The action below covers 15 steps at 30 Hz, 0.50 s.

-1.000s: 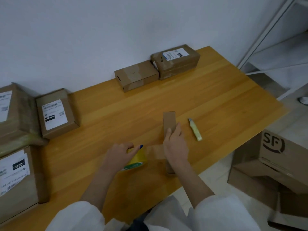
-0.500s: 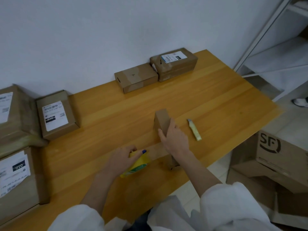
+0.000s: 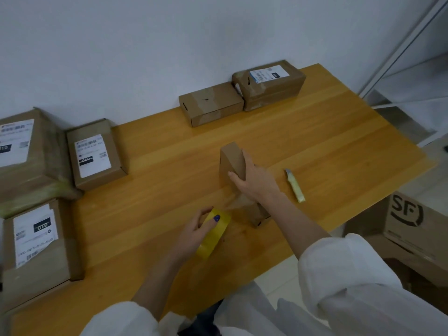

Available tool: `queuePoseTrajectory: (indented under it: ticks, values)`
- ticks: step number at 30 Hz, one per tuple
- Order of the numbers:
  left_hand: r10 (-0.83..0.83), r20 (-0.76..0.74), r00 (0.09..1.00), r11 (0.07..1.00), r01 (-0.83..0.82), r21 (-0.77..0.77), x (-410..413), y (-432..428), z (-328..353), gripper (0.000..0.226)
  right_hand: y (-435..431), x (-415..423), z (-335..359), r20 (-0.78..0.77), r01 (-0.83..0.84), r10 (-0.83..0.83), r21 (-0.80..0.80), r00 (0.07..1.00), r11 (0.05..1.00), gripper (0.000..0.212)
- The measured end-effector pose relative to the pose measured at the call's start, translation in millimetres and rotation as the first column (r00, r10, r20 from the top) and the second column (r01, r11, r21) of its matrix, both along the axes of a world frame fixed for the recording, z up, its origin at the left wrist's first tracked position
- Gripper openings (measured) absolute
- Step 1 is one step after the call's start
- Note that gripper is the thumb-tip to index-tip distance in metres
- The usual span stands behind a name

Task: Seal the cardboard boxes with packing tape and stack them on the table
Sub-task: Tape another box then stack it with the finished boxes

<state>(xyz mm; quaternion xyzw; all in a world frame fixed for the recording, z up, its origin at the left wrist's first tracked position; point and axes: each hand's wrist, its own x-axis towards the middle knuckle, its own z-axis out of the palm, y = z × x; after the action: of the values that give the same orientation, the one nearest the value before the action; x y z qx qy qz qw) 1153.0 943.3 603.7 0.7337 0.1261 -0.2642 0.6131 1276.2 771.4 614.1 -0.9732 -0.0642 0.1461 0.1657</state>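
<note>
Fingers (image 3: 249, 163) of the right hand (image 3: 257, 183) curl over the top of the narrow cardboard box (image 3: 231, 158), thumb on its left face: clamped on it. The box stands on edge near the middle of the bench (image 3: 339, 141), its long axis running from the far edge to the near edge. It is closed; contents not visible.

The left hand (image 3: 196, 231) is curled round a yellow tape roll (image 3: 214, 235), with the thumb laid across the roll's face. The roll sits just left of the box's near end, toward the near edge. A translucent tape strip (image 3: 236, 202) runs from the roll to the box's left face.

A knife (image 3: 294, 185) with a pale yellow handle lies flat on the bench just right of the box, apart from it.

Far edge, against the wall: a plain box (image 3: 211, 105) and a labelled box (image 3: 269, 84), side by side and touching, both taped shut.

Left edge: a flat labelled box (image 3: 95, 154), and a large labelled box (image 3: 26, 154) beside it at the far-left corner. A third labelled box (image 3: 36, 246) sits near the near-left corner. All are closed; contents not visible.

On the floor beyond the right edge is a carton printed "SF" (image 3: 412, 221). I cannot tell what it holds.
</note>
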Motion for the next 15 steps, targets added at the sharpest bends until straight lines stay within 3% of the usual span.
queuePoseTrajectory:
  ticks: [2, 6, 10, 15]
  values:
    - [-0.042, -0.034, 0.999, 0.999, 0.04, -0.035, -0.9, 6.0, -5.3, 0.058, -0.8, -0.8, 1.0, -0.005, -0.004, 0.004, -0.001, 1.0, 1.0, 0.081]
    - [-0.067, -0.1, 0.993, 0.994, 0.058, -0.093, -2.3, 1.4, -1.3, 0.033, -4.8, -0.2, 1.7, -0.022, -0.06, 0.06, 0.007, 0.998, 0.998, 0.077]
    - [-0.09, -0.128, 0.988, 0.991, 0.075, -0.113, -2.4, 6.5, 5.4, 0.04, -5.1, 1.5, 1.5, -0.014, -0.13, 0.13, -0.031, 0.991, 0.991, 0.075]
    - [-0.182, -0.127, 0.975, 0.983, 0.184, 0.0, 1.8, 16.7, 17.8, 0.043, -7.8, 3.2, 4.7, -0.034, -0.134, 0.134, -0.012, 0.99, 0.991, 0.076]
